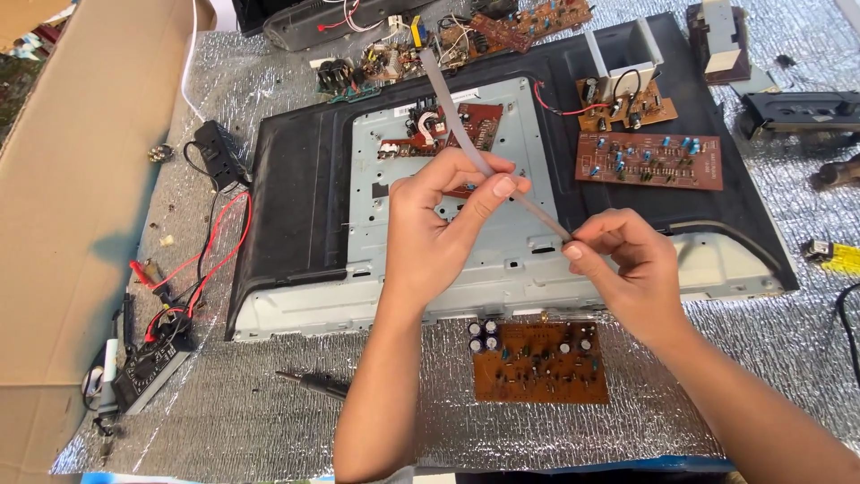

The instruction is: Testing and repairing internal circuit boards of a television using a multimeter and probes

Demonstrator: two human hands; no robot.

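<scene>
My left hand point(443, 224) pinches the middle of a long flat grey ribbon cable point(452, 116), which runs up and to the left from my fingers. My right hand point(623, 260) grips the cable's lower end between thumb and fingertips. Both hands hover over the grey metal back plate point(376, 224) of a flat screen panel with a black frame point(296, 206). A red-brown circuit board point(475, 125) sits on the plate behind the cable.
A brown circuit board point(542, 363) lies on the silver foil mat point(269, 421) near me. Two more boards point(649, 159) rest on the panel's right. A multimeter with red and black leads point(193, 269) lies left, beside a cardboard box point(72, 179). A screwdriver point(313, 384) lies in front.
</scene>
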